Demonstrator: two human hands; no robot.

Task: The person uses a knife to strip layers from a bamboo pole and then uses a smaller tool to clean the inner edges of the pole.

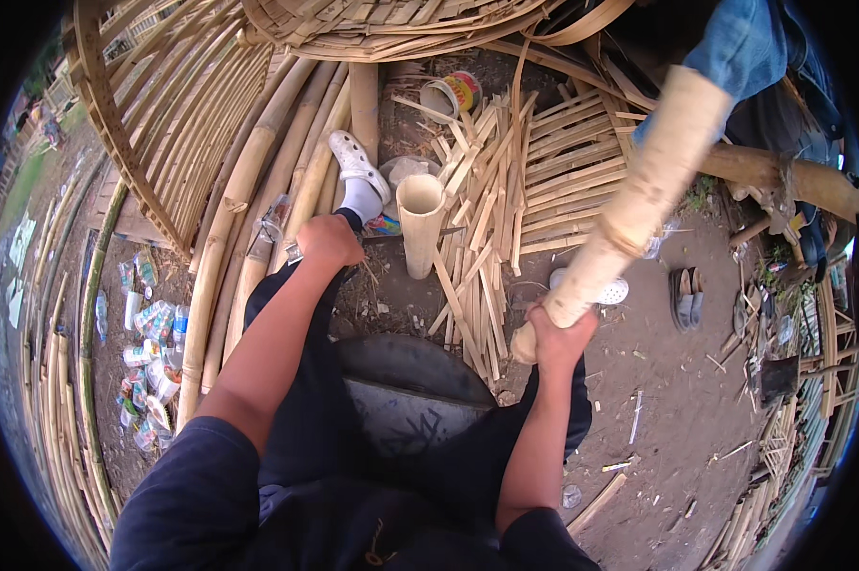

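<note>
My right hand (pixel 561 335) is wrapped round the lower end of a thick pale bamboo pole (pixel 634 214). The pole slants up to the right and is slightly smeared by motion; its far end overlaps some blue denim cloth (pixel 741 48). Over my left knee, my left hand (pixel 330 241) is closed in a fist. A small shiny piece shows at its edge, but I cannot make out what it is. Between my legs, beyond a dark round-edged block (pixel 415 419), a hollow bamboo section (pixel 420 233) stands upright.
Split bamboo strips (pixel 482 219) lie piled ahead, beside a slatted bamboo panel (pixel 572 171). Long bamboo poles (pixel 249 205) run along the left, near plastic litter (pixel 154 352). A small bucket (pixel 450 93) lies at the far side. Dark shoes (pixel 686 297) sit on the dirt at right.
</note>
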